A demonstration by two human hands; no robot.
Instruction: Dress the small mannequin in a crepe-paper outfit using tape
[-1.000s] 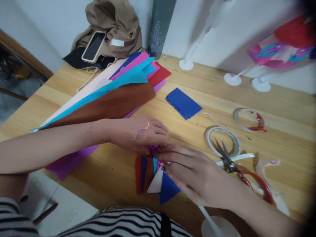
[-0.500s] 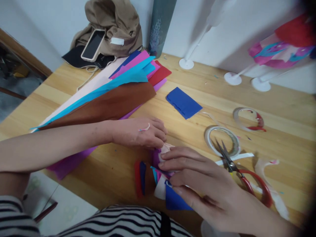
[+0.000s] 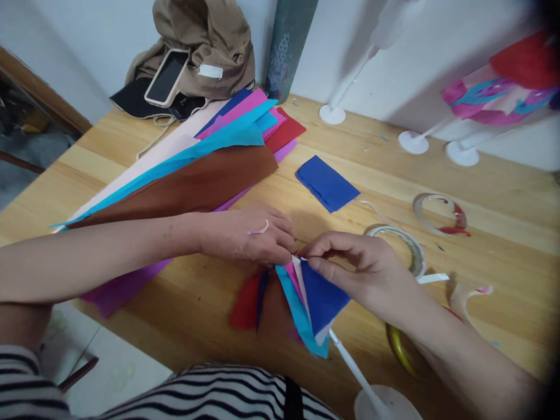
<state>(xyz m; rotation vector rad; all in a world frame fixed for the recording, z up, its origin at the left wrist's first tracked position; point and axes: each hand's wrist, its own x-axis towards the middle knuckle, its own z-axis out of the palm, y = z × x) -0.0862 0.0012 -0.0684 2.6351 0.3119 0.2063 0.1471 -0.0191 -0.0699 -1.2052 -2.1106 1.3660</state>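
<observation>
My left hand [image 3: 254,236] is closed, palm down, its fingertips at the gathered top of a bunch of coloured pieces. A scrap of tape or paper [image 3: 259,227] sticks to the back of this hand. My right hand [image 3: 363,268] pinches the upper corner of the blue piece [image 3: 324,294] between thumb and fingers, right beside the left. Below the hands the bunch fans out, with a light-blue piece [image 3: 293,297], a brown piece [image 3: 277,309] and a red piece [image 3: 245,303]. Under it a white stick [image 3: 352,359] runs down to a round white base [image 3: 387,405].
Coloured sheets [image 3: 188,181] lie at the left. A folded blue piece [image 3: 328,184] is ahead. Tape rolls [image 3: 405,242] and a red-marked ring [image 3: 459,216] lie at the right. A phone [image 3: 167,77], brown bag [image 3: 214,46] and white stands [image 3: 332,114] stand behind.
My right hand has drawn back from lying over the bunch to pinching the blue piece's corner. The coloured pieces now hang fanned out, and the white stick shows.
</observation>
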